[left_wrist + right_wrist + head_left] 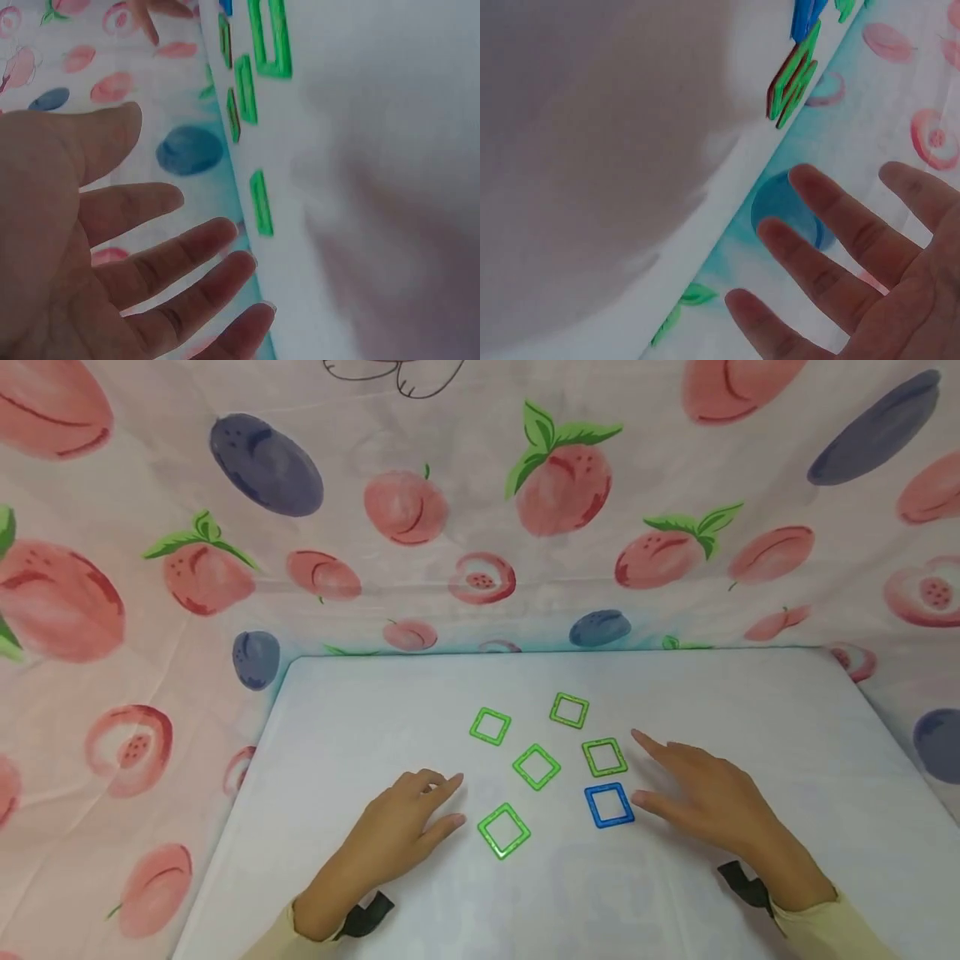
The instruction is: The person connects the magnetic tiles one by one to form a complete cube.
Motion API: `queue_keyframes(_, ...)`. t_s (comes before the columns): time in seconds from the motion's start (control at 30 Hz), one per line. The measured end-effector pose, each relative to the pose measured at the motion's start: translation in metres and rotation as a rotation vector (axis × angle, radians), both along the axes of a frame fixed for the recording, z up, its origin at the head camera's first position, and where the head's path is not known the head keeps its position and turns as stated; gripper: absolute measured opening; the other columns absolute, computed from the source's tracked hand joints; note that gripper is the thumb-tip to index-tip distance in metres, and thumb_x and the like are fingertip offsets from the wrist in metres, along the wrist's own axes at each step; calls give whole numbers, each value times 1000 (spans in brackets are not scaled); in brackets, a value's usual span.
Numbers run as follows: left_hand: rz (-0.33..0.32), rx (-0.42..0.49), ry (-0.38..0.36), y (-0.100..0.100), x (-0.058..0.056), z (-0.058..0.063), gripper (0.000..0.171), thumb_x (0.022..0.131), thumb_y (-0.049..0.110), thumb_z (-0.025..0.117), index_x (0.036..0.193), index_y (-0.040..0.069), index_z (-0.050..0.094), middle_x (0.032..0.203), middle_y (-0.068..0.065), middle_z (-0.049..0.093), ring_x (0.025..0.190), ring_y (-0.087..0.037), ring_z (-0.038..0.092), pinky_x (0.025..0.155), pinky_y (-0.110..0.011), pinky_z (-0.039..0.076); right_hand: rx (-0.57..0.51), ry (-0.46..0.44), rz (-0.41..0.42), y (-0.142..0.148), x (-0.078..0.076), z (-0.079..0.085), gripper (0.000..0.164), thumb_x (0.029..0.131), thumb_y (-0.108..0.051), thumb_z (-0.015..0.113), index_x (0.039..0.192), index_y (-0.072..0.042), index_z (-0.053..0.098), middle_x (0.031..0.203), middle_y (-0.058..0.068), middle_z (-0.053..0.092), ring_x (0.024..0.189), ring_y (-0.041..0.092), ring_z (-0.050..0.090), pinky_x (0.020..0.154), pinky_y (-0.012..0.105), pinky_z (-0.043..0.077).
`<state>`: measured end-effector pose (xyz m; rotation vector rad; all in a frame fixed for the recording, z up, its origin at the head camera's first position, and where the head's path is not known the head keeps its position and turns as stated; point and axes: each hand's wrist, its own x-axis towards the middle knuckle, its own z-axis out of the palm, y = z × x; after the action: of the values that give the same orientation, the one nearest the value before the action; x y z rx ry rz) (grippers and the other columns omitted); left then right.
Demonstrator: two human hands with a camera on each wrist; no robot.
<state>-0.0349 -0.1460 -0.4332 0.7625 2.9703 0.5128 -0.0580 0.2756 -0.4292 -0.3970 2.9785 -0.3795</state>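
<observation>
Several flat square frames lie apart on a white table, bright green except for one in blue. Just left of the nearest green square frame [492, 816] is my left hand [397, 827], thumb and index finger extended, touching none of them. The blue square frame [592, 807] lies beside the thumb of my right hand [708, 797]; a small gap seems to separate them. The right index finger points toward the green frame [610, 773] behind the blue one. Both wrist views show spread fingers and bare palms, with the left hand [150, 262] and right hand [877, 277] holding nothing.
Farther back lie more green frames, one at the left [505, 732], one at the right [554, 706] and one in the middle [524, 755]. A fruit-printed cloth [450, 435] rises behind the white tabletop [360, 718] and along its sides.
</observation>
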Motion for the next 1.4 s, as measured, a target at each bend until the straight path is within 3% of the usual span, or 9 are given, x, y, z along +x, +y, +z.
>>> queue_keyframes(0.1, -23, 45, -70, 12, -3, -8, 50, 98, 44, 67, 141, 18, 63, 112, 1, 67, 91, -9, 57, 72, -26, 51, -34, 5, 54, -5, -5, -6, 77, 89, -71, 64, 152, -31, 49, 117, -1, 70, 111, 25, 63, 87, 53, 55)
queue_keyframes(0.2, -47, 82, -168, 21, -7, -16, 48, 98, 39, 69, 140, 16, 64, 104, 1, 66, 81, -5, 51, 69, -22, 47, -92, -34, 120, -8, -9, -11, 67, 89, -67, 67, 143, -29, 61, 100, -11, 63, 96, 12, 56, 79, 38, 52)
queue_keyframes(0.37, -67, 108, -261, 31, -11, -26, 50, 94, 40, 73, 138, 18, 65, 98, 2, 64, 74, -4, 46, 65, -19, 42, -243, -78, 245, -10, -15, -19, 51, 91, -52, 73, 133, -24, 69, 87, -11, 53, 83, 6, 48, 71, 25, 39)
queue_keyframes(0.53, -74, 113, -282, 36, -16, -31, 55, 89, 42, 77, 138, 19, 66, 90, 5, 57, 72, -5, 43, 63, -19, 38, -298, -145, 306, -13, -24, -25, 50, 88, -48, 78, 128, -19, 71, 82, -9, 51, 76, 5, 46, 64, 21, 33)
queue_keyframes(0.7, -79, 72, -316, 39, -20, -35, 65, 81, 44, 84, 140, 24, 64, 86, 8, 51, 70, -6, 40, 61, -19, 36, -267, -258, 285, -17, -31, -29, 56, 80, -45, 85, 130, -23, 69, 88, -10, 53, 83, 5, 47, 69, 22, 37)
queue_keyframes(0.9, -96, 49, -319, 45, -24, -37, 66, 75, 42, 89, 136, 32, 66, 81, 9, 49, 68, -6, 36, 59, -19, 34, -271, -256, 258, -22, -35, -34, 53, 73, -34, 92, 118, -20, 67, 87, -9, 53, 83, 8, 48, 71, 23, 39)
queue_keyframes(1.1, -154, 23, -300, 63, -32, -36, 64, 74, 39, 89, 134, 37, 66, 77, 8, 47, 66, -7, 34, 58, -19, 31, -246, -292, 179, -27, -37, -29, 55, 68, -36, 95, 107, -14, 62, 86, -4, 55, 82, 12, 48, 71, 26, 41)
queue_keyframes(1.23, -163, 33, -336, 74, -36, -35, 60, 77, 36, 89, 132, 37, 68, 75, 7, 47, 66, -7, 36, 57, -20, 31, -234, -329, 108, -33, -35, -27, 54, 65, -39, 96, 97, -12, 62, 83, -3, 57, 78, 14, 49, 66, 26, 40)
queue_keyframes(1.4, -182, 85, -387, 79, -44, -33, 55, 81, 34, 87, 132, 36, 67, 73, 6, 47, 67, -7, 38, 58, -21, 32, -210, -327, 88, -33, -32, -25, 47, 69, -43, 94, 82, -15, 59, 69, -7, 47, 68, 10, 46, 59, 23, 34)
